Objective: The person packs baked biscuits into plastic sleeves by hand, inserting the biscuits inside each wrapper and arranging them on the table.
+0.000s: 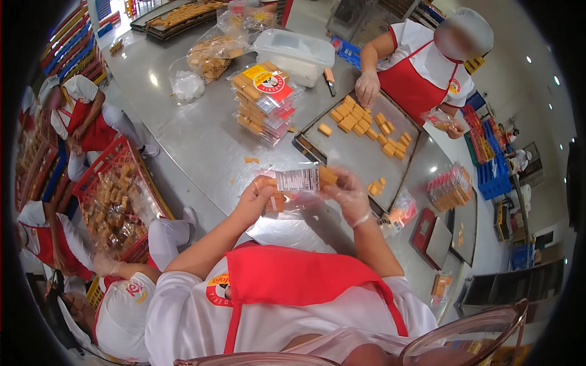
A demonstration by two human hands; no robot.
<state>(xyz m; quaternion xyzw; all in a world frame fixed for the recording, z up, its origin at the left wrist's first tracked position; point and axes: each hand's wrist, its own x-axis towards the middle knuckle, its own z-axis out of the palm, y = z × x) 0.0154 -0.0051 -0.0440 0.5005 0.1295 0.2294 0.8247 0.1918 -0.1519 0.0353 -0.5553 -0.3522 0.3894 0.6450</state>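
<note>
Between my two hands is a clear plastic bag of golden biscuits with a white printed label [298, 180], held above the steel table [177, 131]. My left hand [253, 200] grips its left end, fingers closed. On the other end, my right hand [349, 194], in a clear plastic glove, pinches the bag beside a biscuit [328, 176]. More clear wrapping and biscuits show just under the bag; whether they belong to it I cannot tell. Beyond my hands stands a stack of filled biscuit packs [264, 100] with red and yellow labels.
A baking tray [400, 177] with loose biscuits lies at right, where a gloved co-worker [421, 73] reaches in. Behind the stack stand a lidded plastic tub [293, 52] and a spatula [330, 81]. A red crate [149, 210] of bagged biscuits and several people are at left.
</note>
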